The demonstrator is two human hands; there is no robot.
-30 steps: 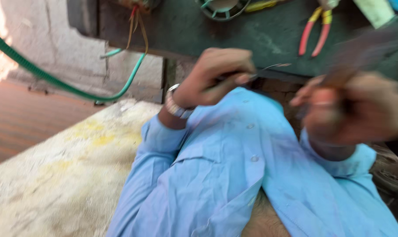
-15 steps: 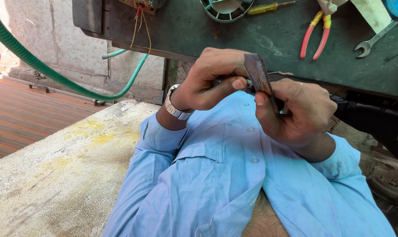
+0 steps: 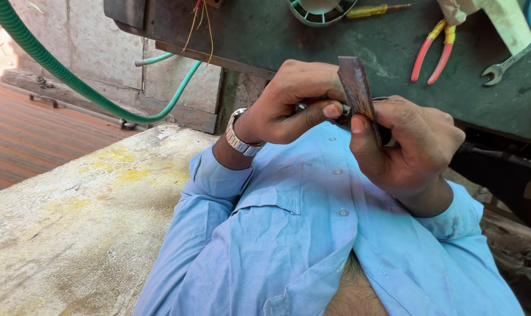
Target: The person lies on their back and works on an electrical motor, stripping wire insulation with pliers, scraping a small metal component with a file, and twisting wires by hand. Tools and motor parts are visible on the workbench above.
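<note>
Both hands are up close together at chest height, above a light blue shirt (image 3: 300, 234). The right hand (image 3: 415, 146) is clamped round a flat rusty metal strip (image 3: 355, 88), thumb pressed on its face and the strip standing nearly upright w/ its top end clear of the fingers, prob. so the edge stays steady and in plain sight. The left hand (image 3: 295, 105), wristwatch (image 3: 241, 139) on the wrist, pinches a small thin piece (image 3: 336, 109) btwn thumb and forefinger, right against the strip's lower part. It looks like a bit of wire or a small metal part, but it's too small to tell. Holding both near the body keeps them braced.

Behind, a green workbench (image 3: 312, 41) carries red-handled pliers (image 3: 432, 55), a spanner (image 3: 508, 61) and a yellow screwdriver (image 3: 371, 10); a green hose (image 3: 72, 82) curves down at the left.

Vs. half a sec ago: little change. The strip is at much the same tilt, the hands sit in the same grip, and the left thumb has closed a touch tighter against the strip. A full sec ago the right hand was blurred in motion and apart from the left.
</note>
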